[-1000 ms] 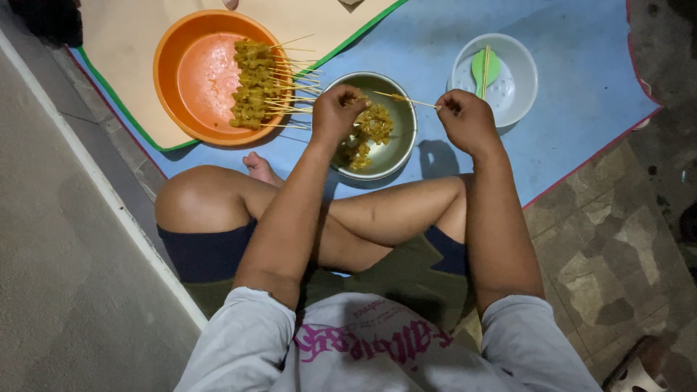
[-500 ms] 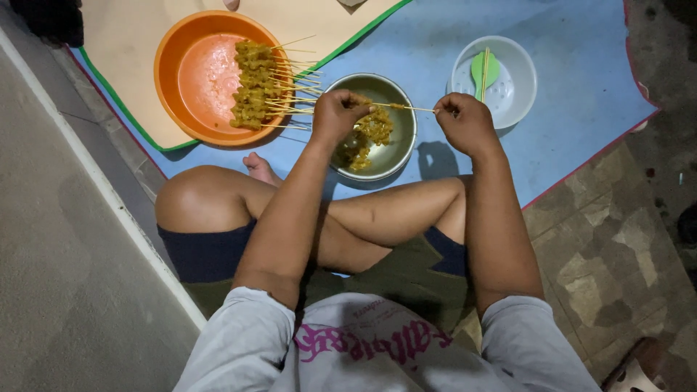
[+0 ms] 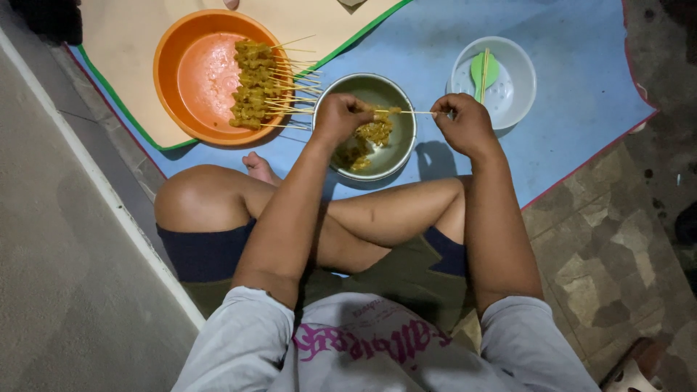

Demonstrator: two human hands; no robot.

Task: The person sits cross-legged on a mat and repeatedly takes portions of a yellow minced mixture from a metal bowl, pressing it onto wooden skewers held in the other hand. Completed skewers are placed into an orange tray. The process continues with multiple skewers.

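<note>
2 bare hands work over the metal bowl (image 3: 396,149) in front of our crossed legs. Our left hand (image 3: 343,116) is closed, its fingertips pinching yellow marinated meat at one end of a thin bamboo skewer (image 3: 414,112). Our right hand (image 3: 468,125) is closed too, pinching the other end of that skewer, so the stick lies level between them, just above the bowl's rim. More pieces of meat (image 3: 367,138) lie inside the bowl beneath it. To the left, the orange plastic basin (image 3: 203,72) holds a row of finished skewers (image 3: 258,83), sticks pointing toward the bowl. To the right, a white bowl (image 3: 508,87) holds a green spoon. Everything sits on a blue mat (image 3: 581,65) on the floor.
</note>
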